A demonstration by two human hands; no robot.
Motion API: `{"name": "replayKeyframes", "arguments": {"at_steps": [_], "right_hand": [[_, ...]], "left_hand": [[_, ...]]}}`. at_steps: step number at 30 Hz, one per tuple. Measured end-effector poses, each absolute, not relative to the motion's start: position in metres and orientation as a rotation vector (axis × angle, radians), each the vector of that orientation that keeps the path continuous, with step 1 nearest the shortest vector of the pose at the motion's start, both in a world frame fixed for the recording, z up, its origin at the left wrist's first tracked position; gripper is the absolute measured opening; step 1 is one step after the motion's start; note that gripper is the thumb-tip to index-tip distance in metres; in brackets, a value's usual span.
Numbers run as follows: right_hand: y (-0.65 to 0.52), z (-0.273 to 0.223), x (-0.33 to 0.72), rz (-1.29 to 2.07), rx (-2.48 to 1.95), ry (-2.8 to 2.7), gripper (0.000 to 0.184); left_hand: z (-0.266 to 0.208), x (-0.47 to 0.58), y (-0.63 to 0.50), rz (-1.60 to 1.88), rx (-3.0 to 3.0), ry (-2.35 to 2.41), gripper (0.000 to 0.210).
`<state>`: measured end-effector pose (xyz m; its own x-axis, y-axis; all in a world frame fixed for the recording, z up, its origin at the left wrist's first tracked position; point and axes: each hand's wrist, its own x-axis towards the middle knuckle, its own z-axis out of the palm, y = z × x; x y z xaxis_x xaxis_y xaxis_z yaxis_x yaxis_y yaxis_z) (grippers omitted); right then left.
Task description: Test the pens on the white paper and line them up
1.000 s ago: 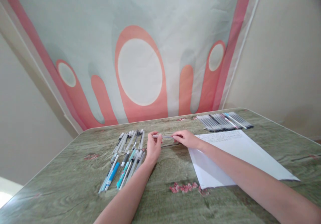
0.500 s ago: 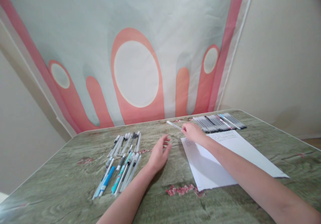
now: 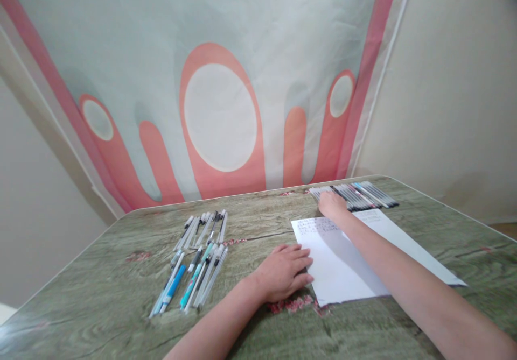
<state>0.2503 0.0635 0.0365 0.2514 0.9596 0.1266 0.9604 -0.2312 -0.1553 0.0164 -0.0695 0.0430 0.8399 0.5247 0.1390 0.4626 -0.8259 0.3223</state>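
My right hand (image 3: 332,204) is at the left end of a row of pens (image 3: 382,194) near the table's far edge. Its fingers are closed at the lower end of a clear pen (image 3: 316,192), and the palm partly covers the grip. Flat on the table lies my left hand (image 3: 283,271), its fingers stretched out and their tips at the left edge of a white sheet of paper (image 3: 343,263). Handwriting runs along the top of that sheet, and my right forearm crosses above it.
Two groups of pens lie on the left of the table (image 3: 100,274): clear, capped ones (image 3: 202,228) farther back, and a nearer mix with a blue pen (image 3: 173,287) and a teal pen (image 3: 196,279). A patterned hanging (image 3: 141,42) covers the wall behind.
My right hand has carried the clear pen rightward to the row's left end. My left hand has come nearer and right, flattening beside the paper's edge.
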Motion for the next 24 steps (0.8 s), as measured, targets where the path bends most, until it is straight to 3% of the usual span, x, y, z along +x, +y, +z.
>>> {"name": "replayKeyframes", "arguments": {"at_steps": [12,17,24], "right_hand": [[0.063,0.034,0.249,-0.099,-2.355,-1.817,0.028],[0.056,0.043,0.239,-0.163,-2.214,-1.964,0.032],[0.043,0.051,0.213,-0.122,-1.99,-2.171,0.03]], "left_hand": [[0.044,0.016,-0.069,0.409,2.798,0.793,0.036],[0.045,-0.004,-0.046,0.401,2.753,1.319,0.035],[0.047,-0.062,-0.005,0.132,2.447,2.112,0.026]]}}
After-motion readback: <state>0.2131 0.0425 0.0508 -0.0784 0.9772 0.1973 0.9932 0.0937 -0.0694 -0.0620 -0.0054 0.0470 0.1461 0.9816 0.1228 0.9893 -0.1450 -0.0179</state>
